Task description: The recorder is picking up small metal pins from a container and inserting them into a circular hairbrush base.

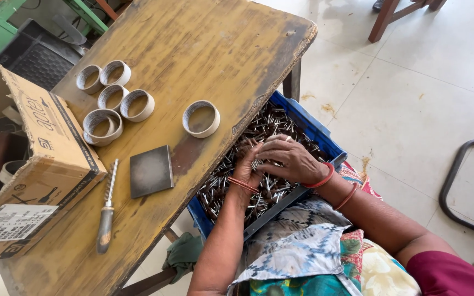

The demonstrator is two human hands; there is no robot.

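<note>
Daylight, bright and even; no dim zones. Floor tiles [412,98] at upper right are the brightest area, near washed out. Counter [193,49] shows a soft sheen along its far end, no hard glare. Shadows soft: a faint one under the counter edge falls onto the blue crate [308,129]. Focus sharp across centre. Mild wide-angle bending at frame edges; cardboard box [34,164] looks stretched at left.

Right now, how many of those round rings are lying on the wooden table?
6: five clustered beside the cardboard box (the nearest may be a stack), one alone near the table's edge. More sit partly hidden inside the box.
</note>
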